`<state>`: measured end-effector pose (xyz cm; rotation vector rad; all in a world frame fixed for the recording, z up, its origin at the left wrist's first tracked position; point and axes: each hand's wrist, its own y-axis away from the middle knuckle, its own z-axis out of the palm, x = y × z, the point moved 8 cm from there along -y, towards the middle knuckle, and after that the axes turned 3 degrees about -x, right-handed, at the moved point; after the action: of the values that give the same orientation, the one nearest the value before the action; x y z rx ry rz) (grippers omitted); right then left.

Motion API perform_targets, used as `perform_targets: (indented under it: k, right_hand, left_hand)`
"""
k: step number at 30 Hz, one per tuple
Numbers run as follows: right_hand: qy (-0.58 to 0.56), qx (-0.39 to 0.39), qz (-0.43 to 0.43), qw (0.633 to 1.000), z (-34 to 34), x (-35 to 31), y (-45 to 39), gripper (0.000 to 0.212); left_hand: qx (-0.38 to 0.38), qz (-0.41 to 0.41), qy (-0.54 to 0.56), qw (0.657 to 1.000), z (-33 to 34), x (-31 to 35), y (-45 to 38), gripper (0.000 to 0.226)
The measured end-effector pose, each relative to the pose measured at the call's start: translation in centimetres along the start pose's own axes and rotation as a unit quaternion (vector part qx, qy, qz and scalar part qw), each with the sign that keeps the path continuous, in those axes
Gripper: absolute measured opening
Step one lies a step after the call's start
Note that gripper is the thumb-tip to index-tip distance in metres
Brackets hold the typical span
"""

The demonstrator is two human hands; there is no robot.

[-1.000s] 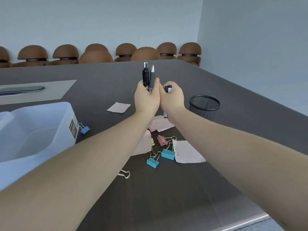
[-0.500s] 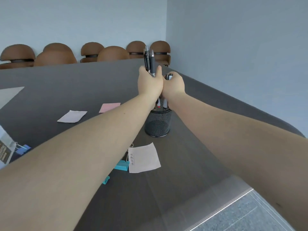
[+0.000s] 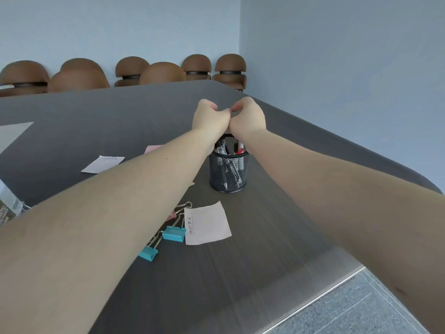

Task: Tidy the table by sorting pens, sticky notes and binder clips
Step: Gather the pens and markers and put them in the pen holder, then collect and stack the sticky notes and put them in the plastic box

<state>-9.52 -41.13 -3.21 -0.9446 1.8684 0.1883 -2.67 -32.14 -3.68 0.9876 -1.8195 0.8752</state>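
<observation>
My left hand [image 3: 209, 116] and my right hand [image 3: 248, 116] hover side by side, knuckles touching, right above the black mesh pen cup [image 3: 228, 174]. Both have their fingers curled in, and I see nothing in them. Several pens [image 3: 225, 149] stand inside the cup, with their tops partly hidden behind my wrists. In front of the cup, a white sticky note [image 3: 208, 222] with writing lies on the dark table. Two teal binder clips [image 3: 173, 233] [image 3: 148, 253] and a pink clip [image 3: 172, 215] lie beside it, partly under my left forearm. Another white note [image 3: 103, 163] and a pink note [image 3: 151, 148] lie to the left.
A corner of a translucent plastic box [image 3: 7, 206] shows at the left edge. Brown chairs [image 3: 163, 73] line the table's far side. The table's rounded right edge [image 3: 361, 155] runs close behind the cup, and grey carpet [image 3: 361, 309] lies below at the near right.
Both hands moved with the pens from the table's middle to above the mesh cup. The pens that stuck up out of my fists now stand in the cup.
</observation>
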Motion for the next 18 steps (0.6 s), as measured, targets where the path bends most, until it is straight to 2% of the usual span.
perform_targets:
  k: [6,10,12,15,18]
  right_hand:
    - [0.047,-0.008,-0.036,0.998,-0.4,-2.2,0.5,0.033]
    - [0.056,-0.005,-0.062,0.996,-0.1,-4.1,0.8,0.022]
    - [0.053,-0.009,-0.080,0.995,0.4,-5.2,1.2,0.017]
    - [0.075,-0.037,-0.101,0.991,2.1,-6.5,2.0,0.007]
    - [0.095,-0.069,-0.116,0.986,4.2,-7.8,3.4,0.013]
  left_hand:
    - [0.031,0.037,-0.036,0.998,-2.3,0.7,0.4,0.048]
    - [0.054,0.040,-0.074,0.995,-5.7,0.6,0.8,0.035]
    - [0.046,0.009,-0.118,0.992,-7.9,-0.9,0.5,0.034]
    - [0.027,-0.077,-0.198,0.977,-11.5,-4.5,0.3,0.010]
    - [-0.015,-0.161,-0.239,0.957,-13.9,-8.6,0.6,0.024]
